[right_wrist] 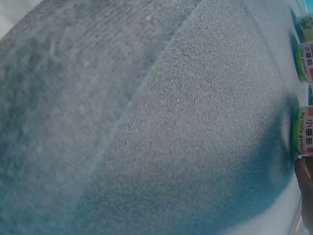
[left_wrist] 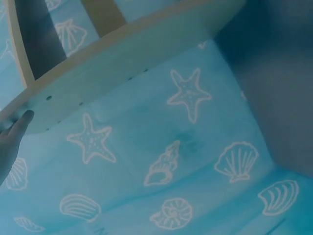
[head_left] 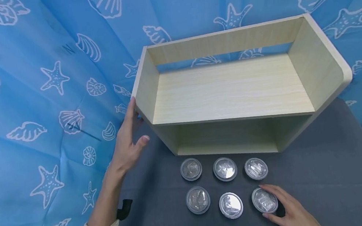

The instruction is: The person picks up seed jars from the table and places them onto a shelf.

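Note:
My left hand (head_left: 126, 142) rests its straight fingers against the left side of a pale wooden shelf unit (head_left: 231, 89). Its thumb stands apart from the board. In the left wrist view, fingertips (left_wrist: 27, 117) touch the panel's edge (left_wrist: 73, 81). Thumb and fingers of my right hand (head_left: 288, 206) hold a small round can (head_left: 264, 200) with a clear lid, at the front right of two rows of similar cans. The right wrist view shows that can (right_wrist: 304, 131) from the side, its label reading "My little garden", with a finger (right_wrist: 304, 178) at its base.
More lidded cans stand in front of the shelf: a back row (head_left: 225, 169) and a front row (head_left: 231, 205). Grey cloth (head_left: 336, 170) covers the table. A blue curtain (head_left: 53, 122) with shell prints hangs behind and to the left, close to the shelf.

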Tool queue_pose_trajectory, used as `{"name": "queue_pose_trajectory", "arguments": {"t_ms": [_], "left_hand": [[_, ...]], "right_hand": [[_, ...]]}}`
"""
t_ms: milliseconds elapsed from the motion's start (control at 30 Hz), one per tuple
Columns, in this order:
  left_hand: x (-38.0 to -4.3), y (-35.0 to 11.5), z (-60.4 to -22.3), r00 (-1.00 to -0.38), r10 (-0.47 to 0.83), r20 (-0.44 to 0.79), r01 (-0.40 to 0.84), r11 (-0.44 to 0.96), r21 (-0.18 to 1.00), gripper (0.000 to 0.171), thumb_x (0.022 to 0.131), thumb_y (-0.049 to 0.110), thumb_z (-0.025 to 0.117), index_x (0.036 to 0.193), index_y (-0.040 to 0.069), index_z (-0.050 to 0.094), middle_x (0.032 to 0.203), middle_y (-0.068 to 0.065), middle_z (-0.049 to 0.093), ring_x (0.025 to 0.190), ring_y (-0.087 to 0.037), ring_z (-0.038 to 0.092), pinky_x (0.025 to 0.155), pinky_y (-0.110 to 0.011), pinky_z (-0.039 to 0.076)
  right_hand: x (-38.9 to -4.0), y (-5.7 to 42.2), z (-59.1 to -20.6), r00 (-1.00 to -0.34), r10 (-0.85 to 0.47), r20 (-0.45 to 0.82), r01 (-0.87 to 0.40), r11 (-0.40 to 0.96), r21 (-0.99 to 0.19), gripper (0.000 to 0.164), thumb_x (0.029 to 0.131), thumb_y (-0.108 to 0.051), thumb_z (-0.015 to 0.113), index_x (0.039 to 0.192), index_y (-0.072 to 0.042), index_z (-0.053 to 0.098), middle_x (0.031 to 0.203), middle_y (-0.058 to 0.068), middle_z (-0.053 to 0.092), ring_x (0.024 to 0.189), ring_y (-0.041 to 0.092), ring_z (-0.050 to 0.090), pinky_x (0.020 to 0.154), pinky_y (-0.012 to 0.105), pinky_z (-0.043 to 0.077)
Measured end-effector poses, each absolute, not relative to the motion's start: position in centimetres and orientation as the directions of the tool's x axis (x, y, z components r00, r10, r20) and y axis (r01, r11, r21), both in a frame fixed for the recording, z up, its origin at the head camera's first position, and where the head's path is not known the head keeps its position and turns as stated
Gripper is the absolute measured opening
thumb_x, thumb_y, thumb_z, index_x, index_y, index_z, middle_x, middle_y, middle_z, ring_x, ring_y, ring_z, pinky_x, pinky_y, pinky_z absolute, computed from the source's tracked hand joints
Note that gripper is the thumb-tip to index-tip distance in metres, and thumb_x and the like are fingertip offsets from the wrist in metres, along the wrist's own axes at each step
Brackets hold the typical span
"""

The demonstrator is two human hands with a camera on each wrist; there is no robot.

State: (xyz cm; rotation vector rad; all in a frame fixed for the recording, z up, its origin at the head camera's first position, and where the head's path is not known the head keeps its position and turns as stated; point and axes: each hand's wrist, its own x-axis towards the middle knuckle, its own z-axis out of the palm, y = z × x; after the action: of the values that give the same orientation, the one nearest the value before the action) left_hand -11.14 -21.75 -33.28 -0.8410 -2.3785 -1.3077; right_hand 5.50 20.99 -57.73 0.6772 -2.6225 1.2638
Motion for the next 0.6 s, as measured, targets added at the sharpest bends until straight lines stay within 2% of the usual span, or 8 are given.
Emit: {"name": "queue_pose_trajectory", "arguments": {"t_ms": [400,600], "left_hand": [[-11.7,-21.2,-32.4,-0.813,0.316,0.489,0.582,0.412,0.701,0.096,0.088,0.077,0.044,0.161,0.022,0.015,0.165,0.003,0.019,0.146,-0.025,0.03,0.1,-0.067,0.041],[-12.6,-21.1,-32.1,-0.779,0.303,0.55,0.627,0.354,0.694,0.082,0.097,0.065,0.042,0.159,0.015,0.022,0.162,-0.002,0.026,0.146,-0.024,0.031,0.113,-0.054,0.034]], "right_hand": [[5.1,21.0,-55.8,-0.889,-0.337,0.309,-0.454,0.573,-0.682,0.083,0.065,-0.017,0.094,0.139,-0.011,0.056,0.132,-0.002,0.056,0.125,-0.006,0.043,0.103,0.004,0.025],[4.3,20.7,-54.4,-0.852,-0.356,0.384,-0.521,0.505,-0.688,0.083,0.063,-0.015,0.094,0.137,-0.008,0.057,0.13,0.0,0.058,0.124,0.0,0.048,0.104,0.009,0.03]]}}
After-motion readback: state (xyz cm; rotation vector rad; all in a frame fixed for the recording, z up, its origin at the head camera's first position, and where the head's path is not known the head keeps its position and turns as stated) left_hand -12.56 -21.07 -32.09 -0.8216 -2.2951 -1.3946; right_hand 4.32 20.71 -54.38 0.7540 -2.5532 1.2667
